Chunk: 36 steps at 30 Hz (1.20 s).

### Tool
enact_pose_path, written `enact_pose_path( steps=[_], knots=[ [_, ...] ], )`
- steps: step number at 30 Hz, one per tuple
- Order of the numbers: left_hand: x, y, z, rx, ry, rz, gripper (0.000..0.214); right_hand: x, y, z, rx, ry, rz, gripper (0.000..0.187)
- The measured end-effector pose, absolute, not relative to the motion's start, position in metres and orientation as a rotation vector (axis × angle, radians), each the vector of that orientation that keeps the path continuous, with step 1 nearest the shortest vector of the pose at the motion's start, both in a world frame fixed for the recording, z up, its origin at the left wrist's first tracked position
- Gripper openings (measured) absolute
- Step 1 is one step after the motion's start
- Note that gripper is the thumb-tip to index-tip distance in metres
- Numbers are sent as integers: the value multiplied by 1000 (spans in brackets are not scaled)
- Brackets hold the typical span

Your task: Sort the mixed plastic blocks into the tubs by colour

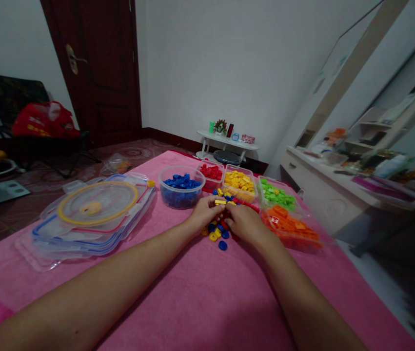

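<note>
My left hand (204, 213) is closed, with a small yellow block (220, 202) pinched at its fingertips. My right hand (246, 220) meets it from the other side; its fingers curl down over the pieces, and whatever they grip is hidden. Below and between both hands lies a loose pile of small blue, yellow and red pieces, among them a round blue piece (222, 245) at the near edge and a yellow ring (213, 237). Just beyond the left hand stands a round clear tub of blue blocks (181, 182).
Behind the pile are clear boxes of red blocks (210, 171), yellow blocks (240, 181) and green blocks (276, 194). Orange blocks (291, 228) fill another box at right. Stacked clear lids (97, 204) lie left on the pink cloth (178, 297). A white dresser (320, 190) stands at right.
</note>
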State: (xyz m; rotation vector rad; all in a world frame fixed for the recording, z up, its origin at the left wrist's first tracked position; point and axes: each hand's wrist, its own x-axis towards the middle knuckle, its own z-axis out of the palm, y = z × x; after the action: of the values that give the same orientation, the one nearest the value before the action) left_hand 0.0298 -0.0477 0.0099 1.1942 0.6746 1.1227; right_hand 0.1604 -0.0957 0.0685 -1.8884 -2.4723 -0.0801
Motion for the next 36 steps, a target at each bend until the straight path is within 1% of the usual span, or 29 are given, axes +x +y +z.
enact_pose_path(
  steps=[11, 21, 29, 36],
  knots=[
    [29, -54, 19, 1156, 692, 1103, 19, 157, -96, 68, -1924, -2474, -112, 26],
    [29, -52, 17, 1184, 690, 1109, 25, 152, -98, 67, -1946, -2451, -152, 30],
    [30, -51, 15, 1188, 703, 1109, 22, 153, -97, 65, -1958, -2452, -153, 32],
    [29, -53, 19, 1177, 711, 1102, 23, 154, -95, 64, -1949, -2454, -175, 28]
  ],
)
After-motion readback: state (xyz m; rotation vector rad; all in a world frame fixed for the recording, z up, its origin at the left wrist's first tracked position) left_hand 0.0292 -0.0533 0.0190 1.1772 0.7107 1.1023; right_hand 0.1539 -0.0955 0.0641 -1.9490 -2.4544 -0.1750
